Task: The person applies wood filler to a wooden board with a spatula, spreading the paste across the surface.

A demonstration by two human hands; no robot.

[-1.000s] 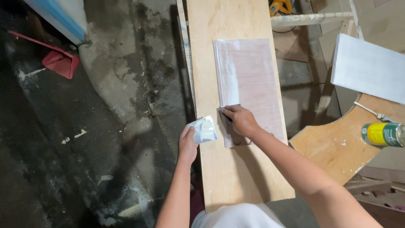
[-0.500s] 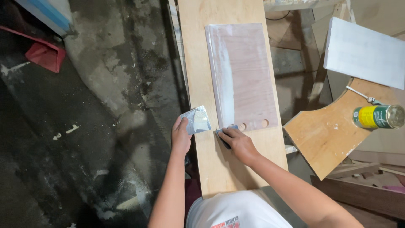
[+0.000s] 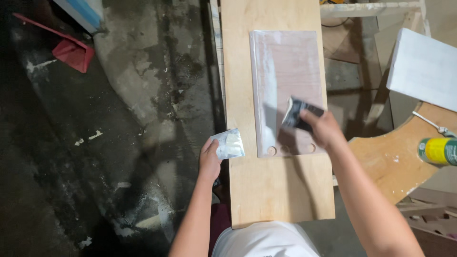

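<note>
A dark scraper is gripped by the closed fingers of the right hand above the pinkish panel; the panel is laid on a plywood board; a putty-smeared plate is pinched by the left hand at the board's left edge.

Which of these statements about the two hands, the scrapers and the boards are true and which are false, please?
1. The right hand holds a dark flat scraper above the pinkish rectangular panel. True.
2. The left hand is empty. False: it holds a pale putty-smeared scraper.
3. The pinkish panel lies on the long light plywood board. True.
4. The yellow-and-green can stands on the pinkish panel. False: it lies on the curved plywood piece at the right.
</note>
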